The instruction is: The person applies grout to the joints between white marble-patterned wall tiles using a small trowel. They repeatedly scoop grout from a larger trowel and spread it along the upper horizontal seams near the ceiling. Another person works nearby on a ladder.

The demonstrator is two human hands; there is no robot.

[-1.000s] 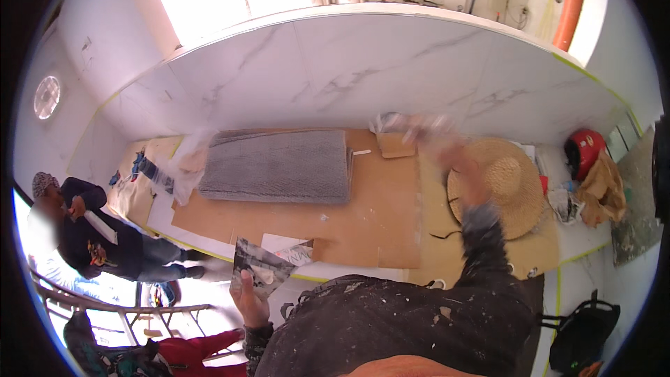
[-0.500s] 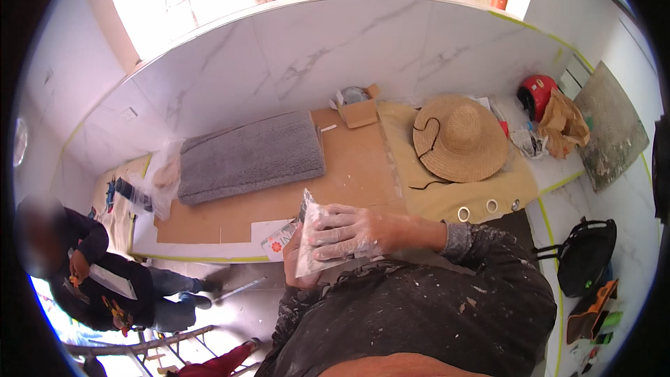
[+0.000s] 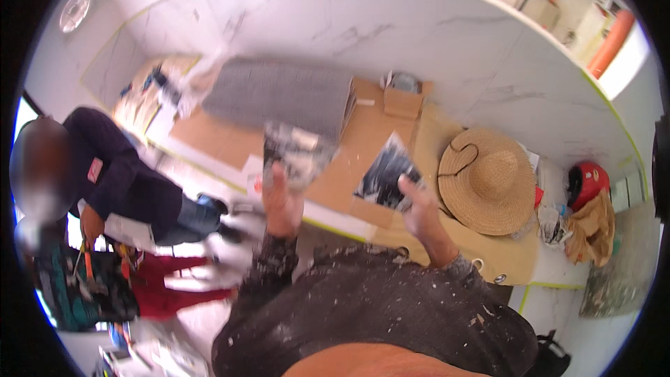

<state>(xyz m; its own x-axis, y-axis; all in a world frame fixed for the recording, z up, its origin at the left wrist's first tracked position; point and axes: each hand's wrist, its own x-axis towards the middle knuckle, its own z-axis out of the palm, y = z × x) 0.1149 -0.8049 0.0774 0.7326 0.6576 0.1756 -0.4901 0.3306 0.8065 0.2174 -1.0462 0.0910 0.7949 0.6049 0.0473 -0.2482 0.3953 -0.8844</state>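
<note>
Smeared flat piece, gripped at its near edge by the partly closed left hand, is before the grey mat; rightward, the right hand, likewise partly closed, pinches a dark-streaked piece, left of the straw hat.

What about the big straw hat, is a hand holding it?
No, the straw hat lies on the tan sheet, while the left hand holds one flat patterned piece and the right hand holds another piece.
</note>
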